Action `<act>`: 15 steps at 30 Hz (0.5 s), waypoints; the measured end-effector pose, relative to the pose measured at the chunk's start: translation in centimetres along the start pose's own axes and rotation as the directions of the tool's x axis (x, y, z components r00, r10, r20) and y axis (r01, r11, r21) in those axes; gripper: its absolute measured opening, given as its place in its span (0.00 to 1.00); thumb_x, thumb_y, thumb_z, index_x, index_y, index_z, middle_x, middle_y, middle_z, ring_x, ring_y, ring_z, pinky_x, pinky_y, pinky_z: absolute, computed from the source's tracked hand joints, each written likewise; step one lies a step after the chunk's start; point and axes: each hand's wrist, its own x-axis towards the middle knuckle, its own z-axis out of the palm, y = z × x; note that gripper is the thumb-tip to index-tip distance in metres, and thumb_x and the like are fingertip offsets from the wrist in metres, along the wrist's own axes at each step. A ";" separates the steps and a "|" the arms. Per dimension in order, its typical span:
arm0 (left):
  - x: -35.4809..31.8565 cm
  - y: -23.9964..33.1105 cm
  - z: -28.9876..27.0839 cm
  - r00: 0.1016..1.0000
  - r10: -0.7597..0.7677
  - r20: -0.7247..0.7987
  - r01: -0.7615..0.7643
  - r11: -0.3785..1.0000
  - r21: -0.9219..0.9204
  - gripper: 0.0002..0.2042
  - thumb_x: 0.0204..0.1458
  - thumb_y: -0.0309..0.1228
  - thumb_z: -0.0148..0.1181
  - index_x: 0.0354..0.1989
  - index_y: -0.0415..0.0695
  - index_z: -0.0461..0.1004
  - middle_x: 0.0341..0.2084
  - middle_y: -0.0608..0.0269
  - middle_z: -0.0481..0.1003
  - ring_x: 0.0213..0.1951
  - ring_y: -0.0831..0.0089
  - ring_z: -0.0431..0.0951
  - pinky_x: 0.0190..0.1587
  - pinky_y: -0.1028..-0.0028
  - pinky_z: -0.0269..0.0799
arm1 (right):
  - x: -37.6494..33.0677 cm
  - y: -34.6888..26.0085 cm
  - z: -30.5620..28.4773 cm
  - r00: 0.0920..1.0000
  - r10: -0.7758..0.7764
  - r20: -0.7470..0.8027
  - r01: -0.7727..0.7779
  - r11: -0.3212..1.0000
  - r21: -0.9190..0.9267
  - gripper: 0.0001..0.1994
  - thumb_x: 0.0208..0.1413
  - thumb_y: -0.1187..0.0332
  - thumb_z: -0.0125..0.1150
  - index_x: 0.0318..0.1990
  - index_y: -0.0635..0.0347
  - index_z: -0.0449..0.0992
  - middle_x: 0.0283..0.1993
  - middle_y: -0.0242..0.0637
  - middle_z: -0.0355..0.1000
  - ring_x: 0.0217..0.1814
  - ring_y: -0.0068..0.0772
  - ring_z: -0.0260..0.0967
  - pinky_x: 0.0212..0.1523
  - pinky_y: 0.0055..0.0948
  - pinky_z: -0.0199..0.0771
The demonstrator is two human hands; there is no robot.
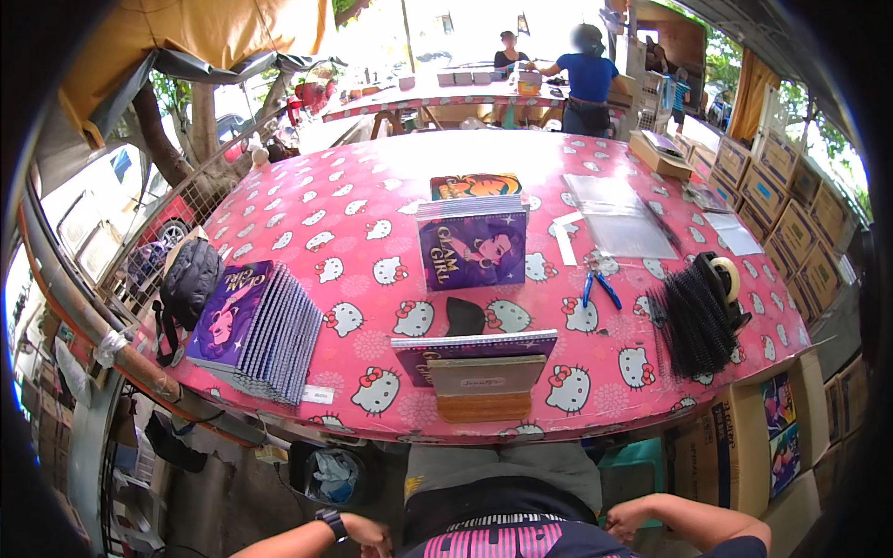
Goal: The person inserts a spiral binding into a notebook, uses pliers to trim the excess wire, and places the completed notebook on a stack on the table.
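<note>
My left hand (370, 534), with a dark watch at its wrist, is low beside my waist with its fingers curled. On the other side of my waist, my right hand (629, 517) is closed into a fist; I cannot make out anything inside either hand. Both are off the table, in front of its near edge. Nearest on the tabletop, a purple-covered notebook (474, 344) leans on a small stand with a wooden base (484, 407). Behind it are a black wedge-shaped piece (464, 316) and an upright stack of purple notebooks (474, 249).
A notebook pile (270, 335) and black bag (193, 279) lie left on the pink table (363, 302). Rightward are blue-handled pliers (602, 286), black spiral coils (690, 316), a tape roll (725, 277) and clear plastic sheets (619, 219). Cartons (791, 237) line the right; two people work behind.
</note>
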 end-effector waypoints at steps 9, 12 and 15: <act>-7.9 14.4 -3.9 0.964 0.092 -0.248 -0.005 0.944 0.331 0.19 0.53 0.46 0.60 0.29 0.40 0.81 0.22 0.61 0.79 0.26 0.73 0.80 0.31 0.74 0.75 | -6.9 -8.4 -7.4 0.884 -0.292 -0.364 0.110 0.888 -0.446 0.13 0.55 0.60 0.57 0.40 0.59 0.80 0.35 0.40 0.79 0.37 0.32 0.76 0.40 0.30 0.75; -13.9 23.0 -1.4 0.498 0.637 -0.588 0.085 0.639 0.764 0.11 0.51 0.40 0.62 0.33 0.46 0.81 0.19 0.65 0.78 0.22 0.72 0.78 0.27 0.72 0.71 | -12.1 -7.9 -11.4 -0.014 -0.265 -0.964 0.108 0.958 -0.265 0.08 0.51 0.68 0.59 0.29 0.62 0.80 0.29 0.46 0.76 0.29 0.35 0.75 0.33 0.35 0.72; -12.5 28.5 -1.2 -0.354 0.863 -0.360 0.109 0.420 0.901 0.13 0.50 0.37 0.62 0.42 0.46 0.78 0.37 0.60 0.78 0.40 0.63 0.78 0.43 0.66 0.73 | -12.6 -2.7 -17.9 -0.611 -0.187 -0.769 -0.231 0.972 -0.053 0.10 0.50 0.65 0.63 0.35 0.63 0.77 0.34 0.43 0.71 0.42 0.45 0.70 0.43 0.38 0.71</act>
